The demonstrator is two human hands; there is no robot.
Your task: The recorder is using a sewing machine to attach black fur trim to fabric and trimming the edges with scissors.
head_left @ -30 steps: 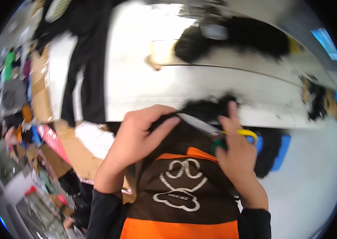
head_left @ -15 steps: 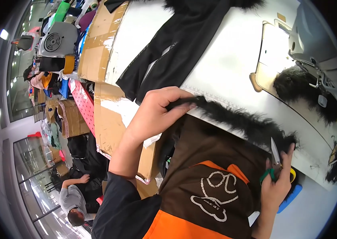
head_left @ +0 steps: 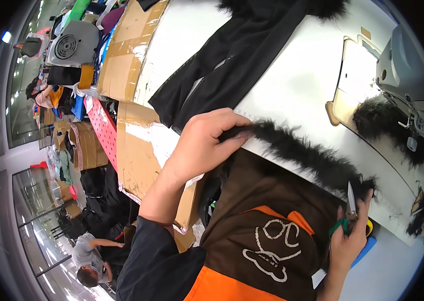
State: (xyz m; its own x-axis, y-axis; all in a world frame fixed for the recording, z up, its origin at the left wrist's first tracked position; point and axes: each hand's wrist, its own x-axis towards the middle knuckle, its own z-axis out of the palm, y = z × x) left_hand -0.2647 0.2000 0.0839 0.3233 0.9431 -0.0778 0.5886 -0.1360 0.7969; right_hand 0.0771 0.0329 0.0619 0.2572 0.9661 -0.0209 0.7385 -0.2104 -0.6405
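Left hand: the left hand [head_left: 209, 143] has thumb and forefinger closed in a pinch on one end of the black fur strip [head_left: 304, 154], with a little dark material showing between thumb and palm.
Fur strip: it runs from that pinch off to the right and toward the wearer, along the near edge of the white table [head_left: 292, 93], its other end beside the right hand's fingertips.
Right hand: the right hand [head_left: 348, 245] is wrapped around the scissors [head_left: 352, 196]; one raised finger reaches the strip's far end, and whether it presses there cannot be told.
Scissors: green and yellow handles within the right grip, blades pointing up and away from it, just beside the strip.
Apron: the brown and orange apron [head_left: 252, 193] lies below and between the two grips.
Black garment: the black garment [head_left: 237, 60] lies on the table beyond the left pinch.
Sewing machine: the grey sewing machine [head_left: 405, 70] stands beyond the right grip, a dark furry bundle [head_left: 380, 118] at its near side.
Cardboard: the taped cardboard [head_left: 134, 143] is left of the left pinch.
Co-worker: a person in grey [head_left: 84, 253] is far to the left of both grips.
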